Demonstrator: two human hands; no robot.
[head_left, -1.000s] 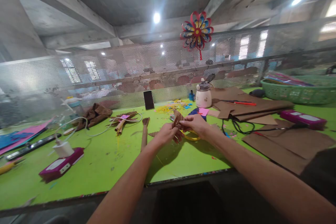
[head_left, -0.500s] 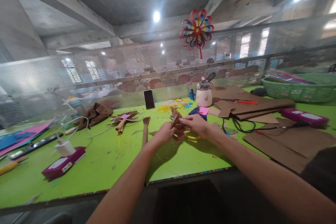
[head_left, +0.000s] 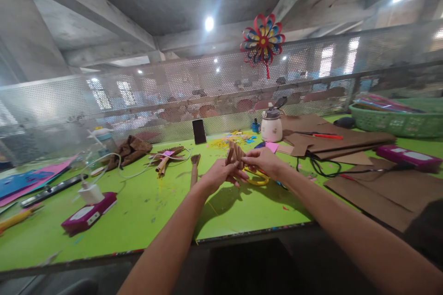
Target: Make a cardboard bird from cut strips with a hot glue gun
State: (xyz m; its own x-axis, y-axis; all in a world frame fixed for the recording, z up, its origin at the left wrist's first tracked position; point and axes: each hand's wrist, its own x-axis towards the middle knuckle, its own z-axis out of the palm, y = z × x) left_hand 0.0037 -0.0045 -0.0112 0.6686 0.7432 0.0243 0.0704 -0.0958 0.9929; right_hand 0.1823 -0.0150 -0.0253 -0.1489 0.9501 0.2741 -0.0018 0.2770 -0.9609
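Observation:
A folded piece of brown paper [head_left: 234, 152] stands up between my hands, above the green table [head_left: 155, 216]. My left hand [head_left: 223, 173] pinches it from the left, some fingers stretched out below it. From the right, the thumb and fingers of my right hand [head_left: 263, 161] are closed on its edge. Under the right hand lies a yellow ring-shaped handle [head_left: 258, 179], partly covered. Left of my hands is a rolled brown paper stick with a fringed end [head_left: 194, 168]. A pink paper piece [head_left: 272, 146] lies just beyond the right hand.
Brown paper sheets [head_left: 339, 145] with a red pen [head_left: 328, 136] cover the right side, near a green basket [head_left: 398, 117]. A pale bottle [head_left: 272, 126] and a phone [head_left: 199, 131] stand behind. Purple power blocks [head_left: 88, 214] and white cables lie left. Yellow scraps [head_left: 226, 142] lie at the back.
The brown paper now stands more upright and shows its folds more plainly. My left fingers have spread below it. The whole view has shifted slightly.

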